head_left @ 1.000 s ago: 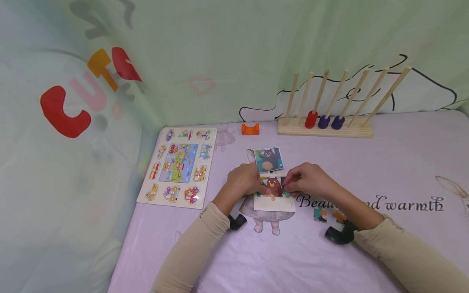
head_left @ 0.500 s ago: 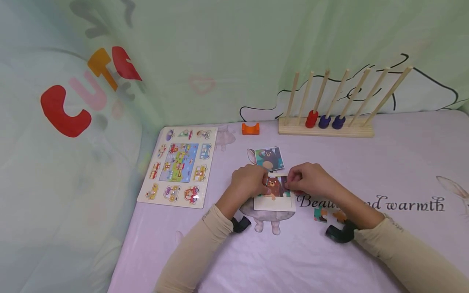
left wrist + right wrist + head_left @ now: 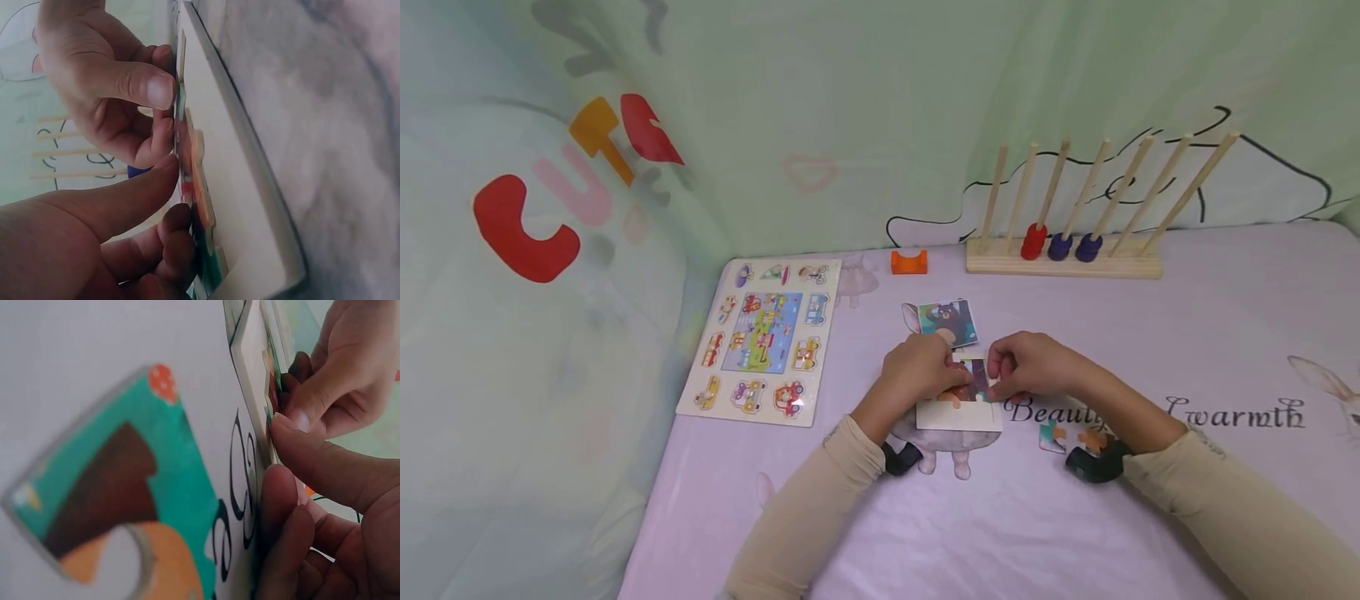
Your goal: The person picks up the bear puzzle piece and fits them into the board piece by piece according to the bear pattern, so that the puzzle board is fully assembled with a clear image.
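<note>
A small white puzzle board (image 3: pixel 958 417) lies on the table, its upper part filled with joined brown-bear puzzle pieces (image 3: pixel 977 375). My left hand (image 3: pixel 917 367) lies over the upper left of the board. Its thumb and fingertips press on the pieces in the left wrist view. At the board's right edge is my right hand (image 3: pixel 1033 367), thumb and forefinger apart, the thumb touching the edge of the pieces. A picture card of a bear (image 3: pixel 949 321) lies just behind the board. Two loose puzzle pieces, one teal (image 3: pixel 125 469) and one orange (image 3: pixel 1092 439), lie near my right wrist.
At the left is a pegged vehicle puzzle (image 3: pixel 760 333). A wooden bead rack (image 3: pixel 1063 262) with upright rods stands at the back right. An orange block (image 3: pixel 909 262) sits at the back. Green cloth (image 3: pixel 850 108) hangs behind the table.
My left hand has slid right across the bear pieces, covering more of them. My right thumb and forefinger, close together before, have spread apart at the board's right edge.
</note>
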The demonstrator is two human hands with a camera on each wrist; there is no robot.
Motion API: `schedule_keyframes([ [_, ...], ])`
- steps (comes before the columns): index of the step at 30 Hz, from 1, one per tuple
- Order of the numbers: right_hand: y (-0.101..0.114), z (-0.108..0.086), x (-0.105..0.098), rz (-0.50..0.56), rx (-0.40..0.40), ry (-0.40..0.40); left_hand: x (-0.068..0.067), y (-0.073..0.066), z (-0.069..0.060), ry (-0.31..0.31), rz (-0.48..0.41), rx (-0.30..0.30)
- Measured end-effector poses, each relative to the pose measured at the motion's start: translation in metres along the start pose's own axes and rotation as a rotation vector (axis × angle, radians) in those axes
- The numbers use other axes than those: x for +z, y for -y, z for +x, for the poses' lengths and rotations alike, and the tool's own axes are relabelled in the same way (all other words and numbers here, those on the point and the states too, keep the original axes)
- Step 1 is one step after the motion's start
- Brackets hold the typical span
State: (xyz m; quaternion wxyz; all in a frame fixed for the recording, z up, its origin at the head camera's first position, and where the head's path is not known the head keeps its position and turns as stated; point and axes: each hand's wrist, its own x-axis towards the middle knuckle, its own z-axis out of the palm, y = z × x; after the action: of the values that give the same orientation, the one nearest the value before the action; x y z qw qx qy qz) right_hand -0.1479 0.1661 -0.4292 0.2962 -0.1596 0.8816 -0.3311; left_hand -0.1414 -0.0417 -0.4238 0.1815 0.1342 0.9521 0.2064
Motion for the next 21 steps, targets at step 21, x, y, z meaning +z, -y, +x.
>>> schedule_keyframes([
  [21,0.0022,-0.0008,0.0045,-0.026,0.022,-0.025,0.0026,-0.0035,0.0042,-0.011,0.008,-0.034],
])
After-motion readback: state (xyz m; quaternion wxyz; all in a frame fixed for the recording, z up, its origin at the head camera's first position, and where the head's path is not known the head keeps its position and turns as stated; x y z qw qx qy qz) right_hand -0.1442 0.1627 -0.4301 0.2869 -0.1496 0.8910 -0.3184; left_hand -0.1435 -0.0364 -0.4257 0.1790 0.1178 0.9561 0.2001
